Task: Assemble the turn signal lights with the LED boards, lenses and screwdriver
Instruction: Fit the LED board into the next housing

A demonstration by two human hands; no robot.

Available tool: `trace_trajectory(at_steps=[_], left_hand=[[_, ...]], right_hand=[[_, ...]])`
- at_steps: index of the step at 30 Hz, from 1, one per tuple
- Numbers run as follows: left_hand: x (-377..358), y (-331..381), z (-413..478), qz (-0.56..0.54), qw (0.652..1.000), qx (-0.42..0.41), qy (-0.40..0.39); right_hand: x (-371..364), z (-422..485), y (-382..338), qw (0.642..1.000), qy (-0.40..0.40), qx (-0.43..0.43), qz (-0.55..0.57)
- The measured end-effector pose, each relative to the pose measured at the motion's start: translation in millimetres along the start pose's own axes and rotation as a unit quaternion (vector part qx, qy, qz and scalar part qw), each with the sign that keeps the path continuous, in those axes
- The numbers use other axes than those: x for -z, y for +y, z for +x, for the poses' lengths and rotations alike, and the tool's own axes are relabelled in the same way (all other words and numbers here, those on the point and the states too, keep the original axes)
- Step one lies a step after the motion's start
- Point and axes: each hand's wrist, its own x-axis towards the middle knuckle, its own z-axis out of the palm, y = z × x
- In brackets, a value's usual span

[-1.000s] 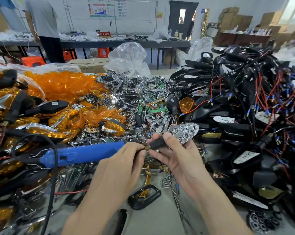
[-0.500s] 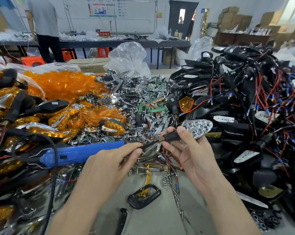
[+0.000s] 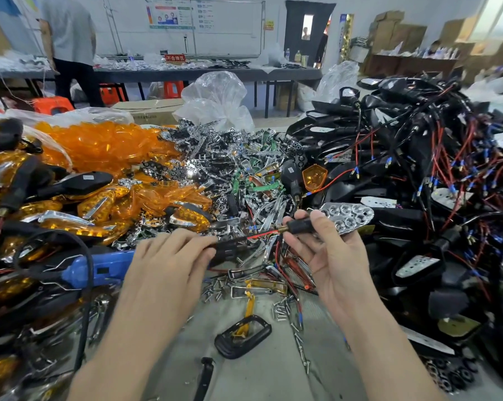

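While the right hand (image 3: 331, 261) grips its black stem with curled fingers, one turn signal light (image 3: 347, 217) with a chrome, many-cupped reflector is held above the grey surface (image 3: 259, 377), mid-view. Its long axis runs left to right: reflector end rightward, brass threaded end leftward. Red and black wires (image 3: 262, 235) run from that end to the left hand (image 3: 169, 264), whose fingers pinch them. One blue electric screwdriver (image 3: 100, 266) lies at the left. Heaps of orange lenses (image 3: 105, 143), chrome parts (image 3: 230, 157) and black wired housings (image 3: 418, 157), too many to count, surround them. One person (image 3: 71, 47) stands in the workshop behind.
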Motion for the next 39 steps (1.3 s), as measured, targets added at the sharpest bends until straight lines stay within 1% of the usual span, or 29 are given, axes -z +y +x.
trace_trajectory(at_steps=[2, 4, 6, 8, 11, 16, 20, 31, 39], left_hand=[[-7, 13, 0, -0.013, 1.000, 0.000, 0.003], [-14, 24, -2, -0.028, 0.999, -0.019, 0.009], [-20, 29, -5, -0.025, 0.999, -0.037, 0.024], [-24, 29, -6, -0.014, 0.999, -0.031, 0.032], [-24, 27, -7, -0.035, 0.999, -0.015, 0.017], [-24, 24, -7, -0.064, 0.998, -0.015, -0.006], [-23, 23, -8, -0.072, 0.997, -0.029, -0.016], [-15, 27, -5, -0.089, 0.995, -0.029, -0.032], [-8, 27, -7, -0.075, 0.995, -0.024, -0.058]], right_hand=[[-5, -3, 5, 1.000, -0.018, -0.007, -0.004], [-12, -8, 13, 0.999, -0.038, -0.020, -0.012], [-17, -11, 21, 0.998, -0.044, -0.037, -0.016], [-20, -12, 26, 0.998, -0.048, -0.040, -0.032], [-20, -12, 27, 0.997, -0.052, -0.031, -0.052], [-21, -15, 22, 0.996, -0.057, -0.039, -0.049], [-22, -17, 19, 0.995, -0.063, -0.047, -0.053], [-20, -18, 18, 0.995, -0.073, -0.049, -0.049], [-20, -18, 21, 0.992, -0.107, -0.046, -0.040]])
